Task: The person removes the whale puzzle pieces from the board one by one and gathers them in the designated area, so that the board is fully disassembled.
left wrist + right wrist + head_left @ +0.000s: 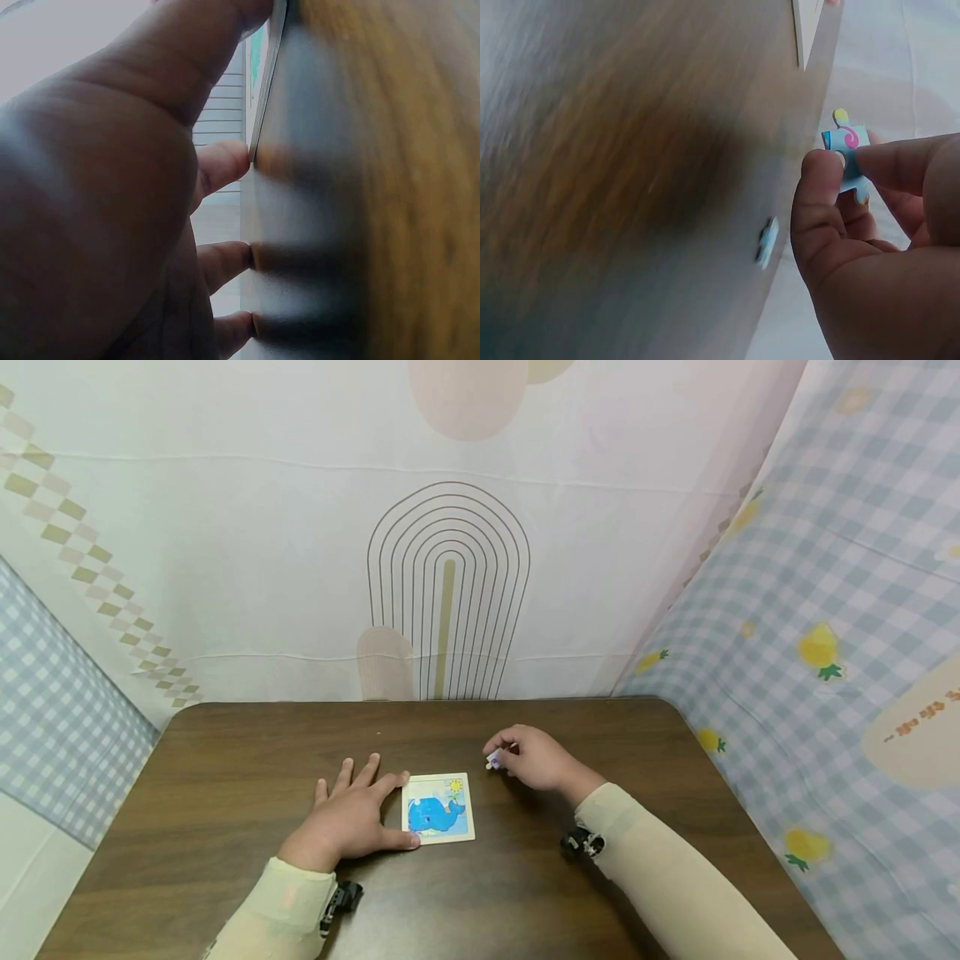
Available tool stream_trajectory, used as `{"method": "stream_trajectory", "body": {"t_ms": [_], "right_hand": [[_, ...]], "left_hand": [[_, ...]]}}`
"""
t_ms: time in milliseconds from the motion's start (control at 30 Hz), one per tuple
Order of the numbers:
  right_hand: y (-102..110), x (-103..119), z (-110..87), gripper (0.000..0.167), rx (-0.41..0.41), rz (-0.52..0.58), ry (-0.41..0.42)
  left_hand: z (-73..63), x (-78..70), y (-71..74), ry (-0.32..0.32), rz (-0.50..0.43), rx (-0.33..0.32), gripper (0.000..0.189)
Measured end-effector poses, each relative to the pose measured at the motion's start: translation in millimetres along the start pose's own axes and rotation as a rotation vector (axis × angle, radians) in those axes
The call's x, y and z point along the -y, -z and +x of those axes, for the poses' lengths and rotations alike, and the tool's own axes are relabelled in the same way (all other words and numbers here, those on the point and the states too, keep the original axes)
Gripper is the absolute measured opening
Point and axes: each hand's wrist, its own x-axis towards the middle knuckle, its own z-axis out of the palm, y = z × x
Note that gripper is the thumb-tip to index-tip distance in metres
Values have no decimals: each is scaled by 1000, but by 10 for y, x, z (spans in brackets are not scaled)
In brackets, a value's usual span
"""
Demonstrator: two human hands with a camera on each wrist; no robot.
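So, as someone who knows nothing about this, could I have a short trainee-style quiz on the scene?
1. Multiple choice: what does the right hand pinch?
a) a pencil
b) a puzzle piece
c) a cup

2. True or false: the left hand is well away from the whale puzzle.

3. Fill in: the sun printed on the whale puzzle is coloured ____.

Key:
1. b
2. False; its fingers touch the whale puzzle's edge.
3. Yellow
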Motion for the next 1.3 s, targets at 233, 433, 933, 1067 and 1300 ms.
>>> {"method": "stream_trajectory", "body": {"t_ms": [233,433,933,1067,1300], "right_hand": [[97,-175,23,20,-84,146,-103],[180,-311,60,27,-196,274,-131],[404,-656,77,20,-334,362,-243],[457,-712,90,23,-337,387,-273],[504,-737,111,24,-337,393,-315]], "left_hand": [[-13,-12,10,2,-8,-1,111],[-17,-9,12,3,-16,-1,110],[-7,-9,-5,0,-6,0,111],[-10,-12,-3,2,-8,1,111],[-13,-11,2,4,-8,-2,110]]}}
